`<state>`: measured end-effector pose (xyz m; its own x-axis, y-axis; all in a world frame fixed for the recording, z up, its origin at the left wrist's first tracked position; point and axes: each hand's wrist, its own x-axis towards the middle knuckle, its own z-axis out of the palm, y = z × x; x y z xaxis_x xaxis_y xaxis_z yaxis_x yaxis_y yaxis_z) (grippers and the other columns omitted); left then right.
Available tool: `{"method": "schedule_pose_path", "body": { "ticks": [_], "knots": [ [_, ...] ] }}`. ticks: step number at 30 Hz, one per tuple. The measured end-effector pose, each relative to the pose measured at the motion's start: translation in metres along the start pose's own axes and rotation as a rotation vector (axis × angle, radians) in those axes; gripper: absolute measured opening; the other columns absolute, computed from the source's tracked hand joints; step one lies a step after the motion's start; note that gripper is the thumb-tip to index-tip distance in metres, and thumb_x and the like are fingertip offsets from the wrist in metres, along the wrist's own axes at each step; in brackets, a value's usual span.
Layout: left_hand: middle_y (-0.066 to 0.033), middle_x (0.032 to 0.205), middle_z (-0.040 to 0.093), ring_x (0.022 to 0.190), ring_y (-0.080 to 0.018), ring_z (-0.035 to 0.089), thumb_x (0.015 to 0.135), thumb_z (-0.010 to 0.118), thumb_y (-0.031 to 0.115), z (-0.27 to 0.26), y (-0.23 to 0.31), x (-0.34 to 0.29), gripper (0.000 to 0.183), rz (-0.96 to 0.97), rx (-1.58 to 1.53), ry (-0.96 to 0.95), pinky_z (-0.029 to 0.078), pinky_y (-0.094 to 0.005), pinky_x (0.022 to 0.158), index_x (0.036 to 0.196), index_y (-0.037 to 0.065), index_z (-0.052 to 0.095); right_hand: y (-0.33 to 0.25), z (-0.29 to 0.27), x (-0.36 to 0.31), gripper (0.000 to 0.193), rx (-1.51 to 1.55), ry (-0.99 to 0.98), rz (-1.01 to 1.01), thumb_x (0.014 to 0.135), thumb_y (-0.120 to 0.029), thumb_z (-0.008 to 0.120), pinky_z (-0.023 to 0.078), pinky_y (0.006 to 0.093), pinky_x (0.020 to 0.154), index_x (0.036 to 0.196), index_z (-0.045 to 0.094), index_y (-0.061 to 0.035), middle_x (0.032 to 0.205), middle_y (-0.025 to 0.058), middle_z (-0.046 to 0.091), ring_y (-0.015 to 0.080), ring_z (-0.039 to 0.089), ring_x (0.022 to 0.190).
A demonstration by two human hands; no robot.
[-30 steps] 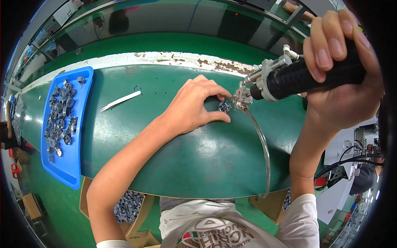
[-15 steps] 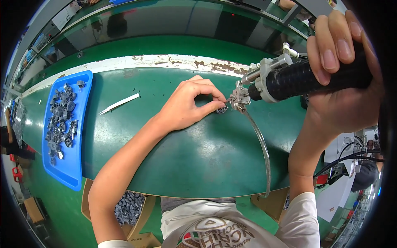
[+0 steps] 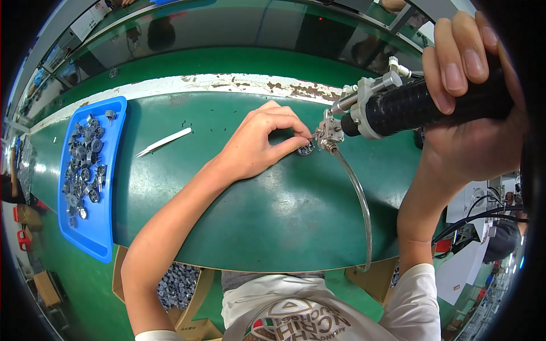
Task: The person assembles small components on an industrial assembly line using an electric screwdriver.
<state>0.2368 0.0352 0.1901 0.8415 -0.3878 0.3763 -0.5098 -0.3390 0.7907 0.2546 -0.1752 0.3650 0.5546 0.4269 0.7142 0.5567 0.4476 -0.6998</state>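
Observation:
My right hand (image 3: pixel 463 108) is wrapped round the black body of a power screwdriver (image 3: pixel 409 109). Its metal feeder head (image 3: pixel 329 132), with a clear tube (image 3: pixel 361 199) hanging from it, points left toward my left hand (image 3: pixel 264 139). Thumb and forefinger of that hand pinch a small round dark part (image 3: pixel 306 149) against the green table, right beside the screwdriver's tip. Whether the tip touches the part I cannot tell. White tweezers (image 3: pixel 165 142) lie left of my left hand, with several tiny black screws (image 3: pixel 185 124) scattered near them.
A blue tray (image 3: pixel 108 227) holding several round grey parts (image 3: pixel 85 165) stands on the left of the green table (image 3: pixel 273 227). Below the near edge is a cardboard box (image 3: pixel 196 295) full of similar parts. Black cables (image 3: pixel 478 219) run at the right.
The screwdriver's head has shifted very slightly. Both hands keep their holds in nearly the same places.

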Motion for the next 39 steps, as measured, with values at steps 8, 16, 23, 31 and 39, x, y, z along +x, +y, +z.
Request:
{"method": "schedule_pose_path", "body": {
  "ticks": [8, 16, 23, 31, 39],
  "knots": [
    [-0.0066, 0.103, 0.067, 0.1, -0.025, 0.058, 0.081, 0.084, 0.018, -0.005, 0.0, -0.004, 0.035, 0.03, 0.144, -0.079, 0.049, -0.0381, 0.093, 0.111, 0.003, 0.074, -0.005, -0.016, -0.006, 0.027, -0.008, 0.051, 0.016, 0.096, -0.022, 0.05, 0.041, 0.0233, 0.055, 0.105, 0.049, 0.0037, 0.085, 0.0073, 0.05, 0.0143, 0.048, 0.07],
    [-0.0078, 0.1, 0.066, 0.098, -0.0264, 0.058, 0.08, 0.085, 0.02, -0.003, -0.001, -0.003, 0.034, 0.001, 0.157, -0.118, 0.049, -0.0383, 0.092, 0.105, -0.001, 0.074, 0.011, 0.022, 0.003, 0.024, -0.1, 0.181, 0.042, 0.096, -0.022, 0.052, 0.041, 0.0234, 0.051, 0.099, 0.05, 0.0015, 0.078, 0.0061, 0.05, 0.0135, 0.047, 0.062],
    [-0.0083, 0.1, 0.066, 0.098, -0.0268, 0.058, 0.08, 0.084, 0.019, -0.002, -0.003, -0.004, 0.033, -0.01, 0.146, -0.114, 0.05, -0.0385, 0.091, 0.104, -0.002, 0.074, 0.018, 0.031, 0.003, 0.022, -0.177, 0.291, 0.066, 0.095, -0.023, 0.053, 0.041, 0.0235, 0.048, 0.093, 0.05, -0.0005, 0.071, 0.0051, 0.049, 0.0129, 0.047, 0.056],
    [-0.0088, 0.1, 0.066, 0.098, -0.0271, 0.059, 0.08, 0.085, 0.019, -0.002, -0.002, -0.003, 0.033, -0.011, 0.143, -0.119, 0.05, -0.0387, 0.091, 0.103, -0.002, 0.073, 0.018, 0.038, 0.01, 0.022, -0.269, 0.415, 0.091, 0.095, -0.023, 0.054, 0.041, 0.0237, 0.045, 0.086, 0.05, -0.0028, 0.064, 0.004, 0.049, 0.0121, 0.046, 0.049],
    [-0.0097, 0.096, 0.066, 0.093, -0.0282, 0.058, 0.08, 0.085, 0.018, 0.0, -0.004, -0.004, 0.029, 0.04, 0.146, -0.069, 0.049, -0.0392, 0.086, 0.096, -0.002, 0.073, 0.031, 0.05, 0.014, 0.024, -0.342, 0.526, 0.108, 0.094, -0.023, 0.056, 0.041, 0.0238, 0.042, 0.081, 0.05, -0.0048, 0.057, 0.0029, 0.049, 0.0115, 0.045, 0.042]
  ]
}}
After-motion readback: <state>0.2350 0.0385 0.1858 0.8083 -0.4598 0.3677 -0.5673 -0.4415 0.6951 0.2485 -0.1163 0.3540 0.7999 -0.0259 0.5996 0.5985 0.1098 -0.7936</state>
